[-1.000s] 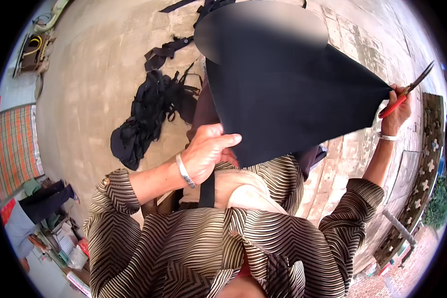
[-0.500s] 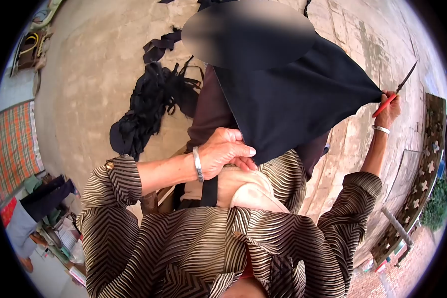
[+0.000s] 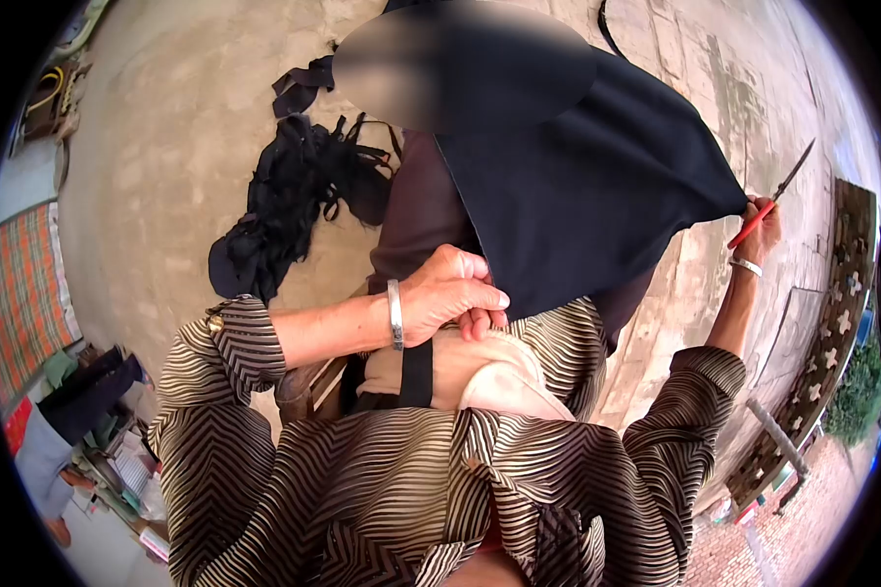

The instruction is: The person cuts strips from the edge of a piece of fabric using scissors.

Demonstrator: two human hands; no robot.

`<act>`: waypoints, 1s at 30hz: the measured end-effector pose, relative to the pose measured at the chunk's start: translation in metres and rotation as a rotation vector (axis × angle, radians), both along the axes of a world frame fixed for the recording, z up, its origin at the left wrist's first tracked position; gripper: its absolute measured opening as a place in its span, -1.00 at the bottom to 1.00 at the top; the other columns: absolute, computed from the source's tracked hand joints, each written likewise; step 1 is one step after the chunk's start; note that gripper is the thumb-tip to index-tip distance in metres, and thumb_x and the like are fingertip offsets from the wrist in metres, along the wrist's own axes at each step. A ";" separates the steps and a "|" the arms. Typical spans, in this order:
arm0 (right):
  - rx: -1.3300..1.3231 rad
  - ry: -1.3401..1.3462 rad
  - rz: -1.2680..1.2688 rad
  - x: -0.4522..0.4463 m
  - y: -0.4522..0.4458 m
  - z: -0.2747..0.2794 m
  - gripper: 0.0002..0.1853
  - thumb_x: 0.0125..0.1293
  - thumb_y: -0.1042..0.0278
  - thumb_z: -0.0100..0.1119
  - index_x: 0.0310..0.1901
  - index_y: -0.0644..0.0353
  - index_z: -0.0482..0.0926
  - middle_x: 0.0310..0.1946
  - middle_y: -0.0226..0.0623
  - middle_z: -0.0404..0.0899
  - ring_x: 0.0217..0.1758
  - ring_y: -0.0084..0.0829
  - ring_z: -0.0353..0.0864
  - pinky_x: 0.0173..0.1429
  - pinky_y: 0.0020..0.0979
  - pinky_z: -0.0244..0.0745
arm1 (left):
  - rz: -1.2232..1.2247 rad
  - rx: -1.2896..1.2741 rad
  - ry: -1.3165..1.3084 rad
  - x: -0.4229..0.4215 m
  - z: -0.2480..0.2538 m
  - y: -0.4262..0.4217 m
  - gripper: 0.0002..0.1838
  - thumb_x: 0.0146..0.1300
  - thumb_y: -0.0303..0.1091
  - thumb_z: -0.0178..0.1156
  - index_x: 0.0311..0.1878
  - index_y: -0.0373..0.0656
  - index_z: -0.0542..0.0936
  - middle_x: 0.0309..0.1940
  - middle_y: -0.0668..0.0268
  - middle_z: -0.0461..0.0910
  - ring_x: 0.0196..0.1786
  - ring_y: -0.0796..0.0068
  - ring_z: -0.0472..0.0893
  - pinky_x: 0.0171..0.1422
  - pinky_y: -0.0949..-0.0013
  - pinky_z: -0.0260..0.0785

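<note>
A large black cloth (image 3: 578,196) spreads over my lap, with its far part covered by a blurred patch. My left hand (image 3: 452,293) pinches the near corner of this cloth between thumb and fingers. Far out to the right, my right hand (image 3: 762,223) grips another corner. That same hand also holds scissors with red handles (image 3: 752,225), their dark blades pointing up and away. Whether the blades are fully closed is hard to make out. Both wrists wear a silver bangle.
Black fabric scraps (image 3: 289,201) lie heaped on the concrete floor (image 3: 166,176) to my left. A smaller dark scrap (image 3: 301,86) sits farther off. At the far left are a plaid cloth (image 3: 31,293) and another person's legs (image 3: 54,455). A patterned block wall (image 3: 832,342) stands right.
My right hand has come slightly lower with the scissors and cloth corner, and the cloth's right side hangs less tightly drawn. My left hand keeps its pinch.
</note>
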State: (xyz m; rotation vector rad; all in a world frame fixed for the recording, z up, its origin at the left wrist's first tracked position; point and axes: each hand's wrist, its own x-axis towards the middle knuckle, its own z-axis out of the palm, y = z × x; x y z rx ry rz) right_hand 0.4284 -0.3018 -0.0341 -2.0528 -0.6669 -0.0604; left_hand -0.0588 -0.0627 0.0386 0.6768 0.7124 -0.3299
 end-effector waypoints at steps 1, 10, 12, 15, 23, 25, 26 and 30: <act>0.047 0.095 0.026 0.000 -0.005 0.000 -0.94 0.12 0.55 0.18 -0.34 0.21 0.58 -0.43 -0.30 0.55 -0.37 -0.44 0.52 -0.20 -0.39 0.44 | -0.052 0.009 0.003 0.002 0.000 0.001 -0.81 0.27 -0.42 0.23 -0.34 -0.40 0.55 -0.47 0.11 0.66 -0.54 0.53 0.62 -0.48 0.51 0.47; -0.212 -0.071 0.020 -0.062 -0.015 0.032 -0.82 0.18 0.65 0.18 -0.16 0.27 0.53 -0.21 -0.26 0.65 -0.10 -0.45 0.61 0.11 -0.44 0.47 | 0.033 1.326 -0.058 0.003 0.004 0.065 -0.85 0.17 -0.52 0.29 -0.19 -0.31 0.59 -0.50 0.38 0.57 -0.63 0.75 0.46 -0.54 0.60 0.31; -0.170 0.009 -0.026 -0.092 -0.004 0.043 -0.82 0.19 0.65 0.19 -0.16 0.27 0.53 -0.20 -0.25 0.65 -0.09 -0.44 0.60 0.12 -0.43 0.47 | 0.160 1.575 -0.159 0.011 -0.009 0.083 -0.72 0.09 -0.61 0.33 -0.10 -0.26 0.56 -0.43 0.42 0.53 -0.54 0.76 0.46 -0.42 0.60 0.37; -0.049 -0.050 0.002 -0.108 0.000 0.038 -0.82 0.13 0.59 0.17 -0.21 0.21 0.61 -0.32 -0.36 0.62 -0.24 -0.50 0.55 -0.07 -0.45 0.44 | 0.200 1.674 -0.187 0.027 -0.021 0.095 -0.66 0.08 -0.58 0.37 -0.06 -0.26 0.54 -0.41 0.38 0.52 -0.55 0.75 0.47 -0.41 0.59 0.39; 0.029 0.071 0.009 -0.171 0.020 0.058 -0.89 0.22 0.58 0.18 -0.21 0.28 0.53 -0.30 -0.31 0.63 -0.15 -0.49 0.58 0.04 -0.44 0.47 | 0.303 1.736 -0.242 0.041 -0.043 0.109 -0.85 0.15 -0.58 0.31 -0.23 -0.29 0.55 -0.52 0.37 0.53 -0.56 0.70 0.49 -0.45 0.57 0.33; 0.116 0.126 0.031 -0.173 0.019 0.054 -0.87 0.23 0.64 0.16 -0.19 0.31 0.50 -0.31 -0.31 0.62 -0.15 -0.47 0.58 0.05 -0.43 0.47 | 0.287 1.847 -0.292 0.039 -0.046 0.112 -0.95 0.21 -0.58 0.24 -0.34 -0.30 0.54 -0.56 0.35 0.52 -0.56 0.69 0.49 -0.46 0.55 0.33; 0.117 0.128 0.031 -0.176 0.017 0.054 -0.87 0.23 0.64 0.16 -0.19 0.31 0.50 -0.31 -0.31 0.62 -0.15 -0.47 0.58 0.05 -0.43 0.47 | 0.285 1.848 -0.291 0.036 -0.047 0.112 -0.95 0.21 -0.58 0.24 -0.34 -0.30 0.54 -0.56 0.35 0.52 -0.56 0.69 0.49 -0.46 0.55 0.33; 0.153 0.214 -0.014 -0.184 0.012 0.047 -0.84 0.22 0.69 0.16 -0.17 0.33 0.49 -0.31 -0.28 0.62 -0.16 -0.48 0.58 0.03 -0.43 0.47 | 0.292 1.679 -0.061 0.006 -0.048 0.115 -0.91 0.19 -0.52 0.23 -0.38 -0.25 0.51 -0.63 0.25 0.53 -0.56 0.40 0.56 -0.42 0.37 0.38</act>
